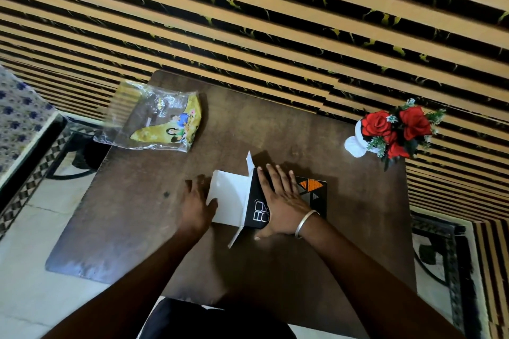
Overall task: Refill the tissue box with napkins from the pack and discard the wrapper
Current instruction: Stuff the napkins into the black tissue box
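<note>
A black tissue box (pixel 314 192) with orange triangles lies on the brown table (pixel 275 124), its left end open with white flaps sticking out. A white stack of napkins (pixel 228 195) sits halfway into that open end. My left hand (pixel 197 208) presses against the stack's left edge, thumb on top. My right hand (pixel 283 199) lies flat over the box and holds it down, a silver bangle on the wrist. The empty clear and yellow wrapper (pixel 154 121) lies crumpled at the table's far left corner, partly over the edge.
A white vase of red roses (pixel 391 129) stands at the table's far right. A striped black and tan cloth (pixel 275 22) hangs behind the table. Black metal furniture frames (pixel 55 157) stand to the left and right on a pale tiled floor.
</note>
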`<state>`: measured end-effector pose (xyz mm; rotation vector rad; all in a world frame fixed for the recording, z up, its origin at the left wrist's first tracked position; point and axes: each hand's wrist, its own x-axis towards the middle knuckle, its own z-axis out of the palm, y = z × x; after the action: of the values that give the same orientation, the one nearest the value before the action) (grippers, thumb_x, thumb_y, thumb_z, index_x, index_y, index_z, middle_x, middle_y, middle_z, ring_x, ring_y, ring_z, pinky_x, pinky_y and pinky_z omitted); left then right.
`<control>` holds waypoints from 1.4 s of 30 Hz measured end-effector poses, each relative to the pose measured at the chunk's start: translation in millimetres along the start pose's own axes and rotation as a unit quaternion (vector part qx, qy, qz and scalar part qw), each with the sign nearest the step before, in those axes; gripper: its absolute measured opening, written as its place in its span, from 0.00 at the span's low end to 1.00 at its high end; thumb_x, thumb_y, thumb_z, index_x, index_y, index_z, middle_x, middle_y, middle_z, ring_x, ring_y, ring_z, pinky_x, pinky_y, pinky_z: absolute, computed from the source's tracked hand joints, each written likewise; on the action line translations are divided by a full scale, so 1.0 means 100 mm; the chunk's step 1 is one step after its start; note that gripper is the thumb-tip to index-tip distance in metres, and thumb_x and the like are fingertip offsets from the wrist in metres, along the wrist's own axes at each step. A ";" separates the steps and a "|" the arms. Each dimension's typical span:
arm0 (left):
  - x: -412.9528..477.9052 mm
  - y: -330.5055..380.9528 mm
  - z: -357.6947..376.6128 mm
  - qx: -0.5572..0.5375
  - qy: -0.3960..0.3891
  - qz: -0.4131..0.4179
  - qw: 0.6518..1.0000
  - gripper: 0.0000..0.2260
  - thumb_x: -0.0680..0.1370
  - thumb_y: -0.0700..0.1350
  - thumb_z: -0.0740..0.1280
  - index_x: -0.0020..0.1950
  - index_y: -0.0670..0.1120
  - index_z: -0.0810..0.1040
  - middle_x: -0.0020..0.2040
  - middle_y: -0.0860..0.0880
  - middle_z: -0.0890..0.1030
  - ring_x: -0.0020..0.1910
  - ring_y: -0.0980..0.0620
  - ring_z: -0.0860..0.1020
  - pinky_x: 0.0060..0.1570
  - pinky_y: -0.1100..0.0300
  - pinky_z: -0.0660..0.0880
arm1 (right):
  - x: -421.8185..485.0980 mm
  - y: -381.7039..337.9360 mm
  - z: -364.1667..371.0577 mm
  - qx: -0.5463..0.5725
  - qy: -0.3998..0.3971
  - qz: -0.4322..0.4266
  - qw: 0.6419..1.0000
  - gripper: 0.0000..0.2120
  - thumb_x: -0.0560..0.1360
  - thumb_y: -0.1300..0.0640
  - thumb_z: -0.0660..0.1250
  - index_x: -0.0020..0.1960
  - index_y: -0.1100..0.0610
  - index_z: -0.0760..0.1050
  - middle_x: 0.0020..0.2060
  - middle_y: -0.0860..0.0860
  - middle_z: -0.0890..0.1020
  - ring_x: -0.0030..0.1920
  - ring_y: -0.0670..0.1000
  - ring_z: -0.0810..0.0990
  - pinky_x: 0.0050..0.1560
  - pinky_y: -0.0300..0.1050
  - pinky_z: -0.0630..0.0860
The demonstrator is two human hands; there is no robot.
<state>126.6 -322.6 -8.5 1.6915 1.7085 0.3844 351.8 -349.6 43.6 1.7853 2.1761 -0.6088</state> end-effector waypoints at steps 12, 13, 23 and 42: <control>-0.02 -0.13 -0.05 -0.083 -0.063 -0.103 0.989 0.14 0.74 0.34 0.67 0.59 0.40 0.80 0.55 0.42 0.84 0.49 0.44 0.81 0.44 0.60 0.73 | 0.26 -0.36 0.01 0.014 0.056 -0.016 0.998 0.63 0.54 0.26 0.68 0.78 0.54 0.46 0.72 0.54 0.59 0.76 0.59 0.51 0.73 0.72 0.39; -0.03 -0.13 -0.07 -0.095 -0.063 -0.107 0.988 0.14 0.74 0.34 0.67 0.58 0.40 0.81 0.53 0.42 0.84 0.47 0.45 0.81 0.42 0.60 0.74 | 0.26 -0.35 0.03 0.009 0.069 -0.022 0.997 0.57 0.56 0.29 0.68 0.76 0.55 0.53 0.69 0.53 0.63 0.76 0.59 0.54 0.73 0.72 0.41; -0.06 -0.13 -0.05 -0.200 -0.056 -0.137 0.968 0.14 0.80 0.55 0.62 0.46 0.48 0.81 0.40 0.48 0.82 0.42 0.43 0.82 0.42 0.44 0.79 | 0.25 -0.33 0.13 0.058 0.126 -0.024 0.990 0.48 0.63 0.39 0.66 0.77 0.51 0.51 0.75 0.50 0.60 0.79 0.54 0.47 0.75 0.68 0.40; -0.15 -0.11 0.13 -0.282 -0.088 -0.182 0.938 0.19 0.75 0.39 0.73 0.65 0.41 0.77 0.57 0.45 0.83 0.51 0.44 0.82 0.41 0.56 0.81 | 0.06 -0.16 -0.01 0.006 0.001 0.008 1.000 0.68 0.50 0.21 0.68 0.76 0.41 0.32 0.77 0.59 0.47 0.77 0.66 0.42 0.71 0.73 0.35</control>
<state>125.8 -342.0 -20.8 0.9470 1.5433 0.4754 334.6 -346.4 44.4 1.8082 2.1627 -0.6169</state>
